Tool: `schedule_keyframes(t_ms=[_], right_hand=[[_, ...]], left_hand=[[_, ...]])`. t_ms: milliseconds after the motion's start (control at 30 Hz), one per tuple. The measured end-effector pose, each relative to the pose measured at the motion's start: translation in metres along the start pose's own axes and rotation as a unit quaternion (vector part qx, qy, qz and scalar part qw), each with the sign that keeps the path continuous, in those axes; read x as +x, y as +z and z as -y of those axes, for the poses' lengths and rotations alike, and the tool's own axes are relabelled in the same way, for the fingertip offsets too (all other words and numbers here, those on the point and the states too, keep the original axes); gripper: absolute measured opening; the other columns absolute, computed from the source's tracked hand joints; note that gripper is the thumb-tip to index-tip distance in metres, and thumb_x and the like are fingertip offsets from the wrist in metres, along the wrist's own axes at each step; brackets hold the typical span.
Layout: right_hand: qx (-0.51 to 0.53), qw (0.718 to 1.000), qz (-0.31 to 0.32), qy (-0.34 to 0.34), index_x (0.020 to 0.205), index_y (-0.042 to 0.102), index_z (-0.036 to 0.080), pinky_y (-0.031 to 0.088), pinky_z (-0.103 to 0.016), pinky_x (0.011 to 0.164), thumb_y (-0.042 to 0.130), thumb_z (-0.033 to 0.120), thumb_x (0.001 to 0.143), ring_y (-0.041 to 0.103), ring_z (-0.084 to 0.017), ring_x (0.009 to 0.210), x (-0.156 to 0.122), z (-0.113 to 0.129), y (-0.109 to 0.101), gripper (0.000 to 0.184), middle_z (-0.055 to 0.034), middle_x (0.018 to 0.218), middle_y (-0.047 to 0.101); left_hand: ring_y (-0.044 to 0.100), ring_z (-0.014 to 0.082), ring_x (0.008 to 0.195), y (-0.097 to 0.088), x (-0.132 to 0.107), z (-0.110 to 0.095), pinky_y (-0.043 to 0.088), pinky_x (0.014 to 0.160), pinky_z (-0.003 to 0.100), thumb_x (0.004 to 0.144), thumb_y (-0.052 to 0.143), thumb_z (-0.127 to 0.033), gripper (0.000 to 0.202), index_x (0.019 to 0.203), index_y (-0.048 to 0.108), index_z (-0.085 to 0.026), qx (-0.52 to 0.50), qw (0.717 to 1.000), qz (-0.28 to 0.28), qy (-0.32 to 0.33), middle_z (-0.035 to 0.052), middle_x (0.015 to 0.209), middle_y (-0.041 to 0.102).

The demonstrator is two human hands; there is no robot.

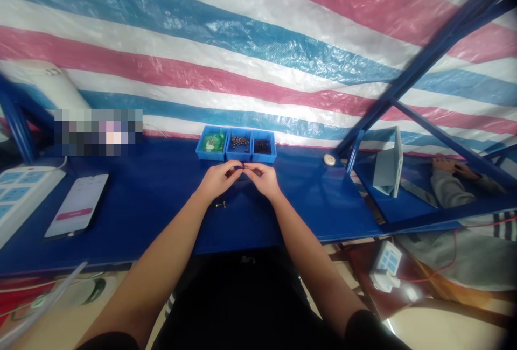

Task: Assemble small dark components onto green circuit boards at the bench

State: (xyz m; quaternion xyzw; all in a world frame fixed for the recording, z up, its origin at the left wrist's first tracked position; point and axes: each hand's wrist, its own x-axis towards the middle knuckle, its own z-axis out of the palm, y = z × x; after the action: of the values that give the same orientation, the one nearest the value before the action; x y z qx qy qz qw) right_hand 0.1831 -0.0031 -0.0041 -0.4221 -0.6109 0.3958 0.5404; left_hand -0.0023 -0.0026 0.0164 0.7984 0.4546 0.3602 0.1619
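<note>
My left hand and my right hand meet above the blue table, their fingertips pinching a small dark metal part between them. The part is mostly hidden by my fingers. Just below my left hand, a small metal fastener lies on the tabletop. Beyond my hands stand three blue plastic bins in a row: one with a green bag, one with dark screws, and one with small black parts.
A smartphone and a white power strip lie at the left. To the right stand a pale tablet and blue metal frame bars. Beyond them is another person's hand. A striped tarpaulin hangs behind.
</note>
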Motion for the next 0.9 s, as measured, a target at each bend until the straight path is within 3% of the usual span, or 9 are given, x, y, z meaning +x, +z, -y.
schedule_keyframes(t_ms=[167, 267, 433, 700, 900], right_hand=[[0.014, 1.0, 0.007, -0.004, 0.104, 0.074, 0.02, 0.058, -0.035, 0.084, 0.073, 0.043, 0.077, 0.071, -0.02, 0.085, -0.001, 0.0001, 0.0013, 0.036, -0.0058, 0.095, 0.075], [0.009, 1.0, 0.008, -0.005, 0.105, 0.073, 0.02, 0.058, -0.034, 0.083, 0.073, 0.043, 0.076, 0.07, -0.019, 0.084, -0.0009, 0.0004, 0.0011, 0.037, -0.0057, 0.094, 0.075], [0.007, 1.0, -0.003, -0.012, 0.102, 0.075, 0.019, 0.057, -0.035, 0.085, 0.072, 0.042, 0.077, 0.07, -0.02, 0.086, -0.0004, 0.0003, -0.0001, 0.033, -0.0063, 0.096, 0.075], [-0.008, 1.0, -0.001, -0.011, 0.102, 0.074, 0.02, 0.057, -0.034, 0.083, 0.073, 0.041, 0.077, 0.07, -0.02, 0.083, -0.0004, -0.0001, 0.0012, 0.032, -0.0059, 0.095, 0.075], [-0.007, 1.0, -0.004, -0.01, 0.102, 0.074, 0.02, 0.057, -0.034, 0.084, 0.071, 0.041, 0.079, 0.07, -0.02, 0.087, 0.0006, -0.0006, -0.0004, 0.032, -0.0064, 0.098, 0.075]], left_hand=[[0.065, 0.0143, 0.077, 0.0011, 0.0011, 0.0015, 0.047, 0.072, 0.022, 0.095, 0.046, -0.044, 0.031, 0.101, 0.069, -0.024, -0.012, 1.0, -0.011, 0.013, 0.0019, 0.098, 0.072], [0.066, 0.0153, 0.081, 0.0006, 0.0016, 0.0001, 0.047, 0.074, 0.023, 0.095, 0.044, -0.045, 0.033, 0.102, 0.068, -0.024, -0.02, 1.0, -0.003, 0.012, 0.002, 0.1, 0.072], [0.065, 0.0152, 0.08, -0.0012, 0.0016, -0.0024, 0.046, 0.074, 0.023, 0.097, 0.041, -0.047, 0.035, 0.102, 0.067, -0.024, -0.013, 1.0, 0.009, 0.008, 0.0016, 0.097, 0.072], [0.061, 0.014, 0.068, -0.0029, 0.0013, -0.0023, 0.043, 0.063, 0.022, 0.097, 0.04, -0.046, 0.034, 0.099, 0.063, -0.022, -0.008, 0.999, 0.034, -0.022, -0.0004, 0.075, 0.067], [0.059, 0.0135, 0.063, 0.001, 0.0001, -0.0006, 0.045, 0.065, 0.023, 0.094, 0.046, -0.047, 0.033, 0.108, 0.063, -0.023, -0.034, 0.999, 0.011, -0.022, -0.0009, 0.074, 0.066]])
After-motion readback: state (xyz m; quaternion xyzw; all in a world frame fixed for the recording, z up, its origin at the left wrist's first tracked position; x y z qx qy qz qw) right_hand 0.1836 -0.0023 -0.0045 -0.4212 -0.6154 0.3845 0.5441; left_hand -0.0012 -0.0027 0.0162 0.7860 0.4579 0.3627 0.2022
